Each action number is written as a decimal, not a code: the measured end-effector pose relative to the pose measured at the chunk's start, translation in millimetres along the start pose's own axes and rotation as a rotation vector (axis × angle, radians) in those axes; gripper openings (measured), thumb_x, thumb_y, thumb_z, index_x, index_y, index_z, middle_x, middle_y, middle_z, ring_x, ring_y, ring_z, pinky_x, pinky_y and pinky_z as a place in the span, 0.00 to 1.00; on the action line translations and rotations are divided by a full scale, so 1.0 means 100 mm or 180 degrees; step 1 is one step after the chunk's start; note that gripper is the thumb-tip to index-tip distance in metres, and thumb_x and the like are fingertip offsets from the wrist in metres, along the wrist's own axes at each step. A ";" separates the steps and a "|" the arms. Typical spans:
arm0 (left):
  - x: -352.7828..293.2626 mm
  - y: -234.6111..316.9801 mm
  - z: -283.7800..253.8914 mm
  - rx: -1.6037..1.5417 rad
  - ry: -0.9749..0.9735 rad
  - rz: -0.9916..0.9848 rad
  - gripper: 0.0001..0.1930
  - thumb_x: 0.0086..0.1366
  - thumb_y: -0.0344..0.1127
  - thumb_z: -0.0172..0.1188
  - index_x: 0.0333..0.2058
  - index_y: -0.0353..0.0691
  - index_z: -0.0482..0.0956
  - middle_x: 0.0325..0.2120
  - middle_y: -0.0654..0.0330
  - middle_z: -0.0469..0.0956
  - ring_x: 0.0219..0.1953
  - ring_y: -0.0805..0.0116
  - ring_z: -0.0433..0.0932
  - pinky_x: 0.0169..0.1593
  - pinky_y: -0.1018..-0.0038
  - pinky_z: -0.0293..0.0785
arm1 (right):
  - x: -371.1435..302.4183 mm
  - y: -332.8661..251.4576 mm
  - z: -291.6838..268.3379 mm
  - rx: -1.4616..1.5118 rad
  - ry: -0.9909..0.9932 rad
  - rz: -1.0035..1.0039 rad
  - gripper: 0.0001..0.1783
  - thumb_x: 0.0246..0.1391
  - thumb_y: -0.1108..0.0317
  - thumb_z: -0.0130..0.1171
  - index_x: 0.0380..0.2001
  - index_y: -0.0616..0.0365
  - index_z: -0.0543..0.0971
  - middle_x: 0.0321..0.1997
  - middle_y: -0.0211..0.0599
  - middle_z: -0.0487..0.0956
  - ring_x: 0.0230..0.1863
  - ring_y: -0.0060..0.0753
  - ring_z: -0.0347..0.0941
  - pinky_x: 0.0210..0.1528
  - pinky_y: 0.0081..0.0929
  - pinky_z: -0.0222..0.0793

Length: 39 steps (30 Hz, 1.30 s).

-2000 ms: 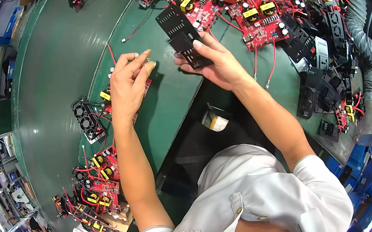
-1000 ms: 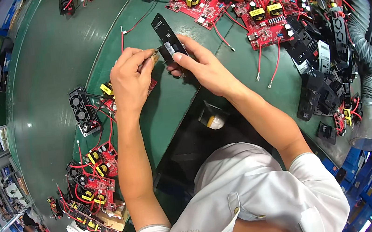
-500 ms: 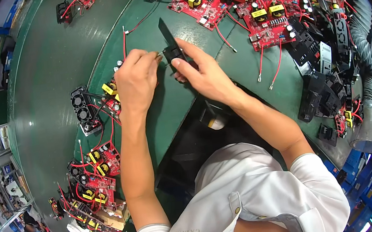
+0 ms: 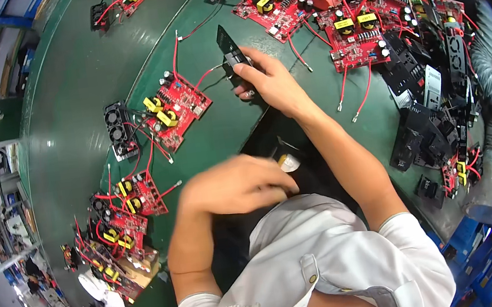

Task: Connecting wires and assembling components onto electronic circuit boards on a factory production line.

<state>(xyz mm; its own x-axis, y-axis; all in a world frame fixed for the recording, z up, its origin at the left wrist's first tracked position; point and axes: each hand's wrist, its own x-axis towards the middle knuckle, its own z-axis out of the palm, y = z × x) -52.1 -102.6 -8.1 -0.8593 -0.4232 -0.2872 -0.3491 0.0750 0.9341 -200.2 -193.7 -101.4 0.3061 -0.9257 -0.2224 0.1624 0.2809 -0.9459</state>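
Note:
In my right hand [image 4: 270, 79] is a thin black plastic panel [image 4: 225, 41], tilted up over the green bench, with my thumb across its face. A red wire runs from the panel to a red circuit board [image 4: 180, 103] with yellow transformers, lying flat to the left. Two joined black fans [image 4: 121, 131] sit beside that board. My left hand [image 4: 237, 184] is away from the panel, near my lap and over the dark gap at the bench edge. Motion smears its fingers, and I cannot see whether they hold anything. A small whitish object [image 4: 288, 163] is just beyond them.
Red boards with wires lie at the far side [image 4: 277, 13] and far right [image 4: 354, 33]. More boards crowd the lower left [image 4: 126, 231]. Black plastic housings [image 4: 426, 130] are heaped at right, beside a grey flexible duct [image 4: 488, 78]. The green bench [image 4: 71, 102] curves around me.
My left hand has left the panel and come down toward my lap, uncovering the red board. My right hand keeps hold of the panel. The view has shifted slightly.

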 end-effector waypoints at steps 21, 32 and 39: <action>0.84 -1.41 2.13 -0.0044 0.0263 -0.2159 0.50 0.65 0.71 0.48 0.73 0.41 0.44 0.66 0.35 0.52 0.65 0.38 0.62 0.67 0.61 0.60 | 0.01 0.03 -0.01 0.0259 -0.0047 -0.0177 0.26 0.66 0.63 0.54 0.61 0.67 0.67 0.40 0.41 0.78 0.33 0.26 0.79 0.33 0.23 0.76; 0.67 -1.71 1.95 -0.0346 0.0019 -0.1662 0.42 0.66 0.66 0.53 0.67 0.40 0.61 0.61 0.42 0.67 0.64 0.48 0.67 0.66 0.62 0.63 | 0.01 0.01 0.00 0.0350 -0.0144 -0.0111 0.23 0.67 0.64 0.53 0.59 0.67 0.68 0.43 0.40 0.76 0.37 0.28 0.78 0.35 0.23 0.76; 0.73 -0.79 0.99 -0.0155 0.0540 -0.1263 0.23 0.68 0.48 0.58 0.53 0.35 0.75 0.48 0.43 0.78 0.51 0.49 0.78 0.54 0.60 0.73 | -0.03 -0.02 -0.05 0.0342 -0.0171 -0.0088 0.24 0.67 0.63 0.53 0.61 0.66 0.68 0.46 0.38 0.76 0.38 0.28 0.79 0.37 0.23 0.77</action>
<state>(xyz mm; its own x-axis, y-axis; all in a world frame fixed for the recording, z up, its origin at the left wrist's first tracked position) -124.0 -49.9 -124.2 -0.5872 -0.5533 -0.5909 -0.6185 -0.1643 0.7684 -206.1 -192.5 -100.3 0.3496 -0.9193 -0.1807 0.2702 0.2836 -0.9201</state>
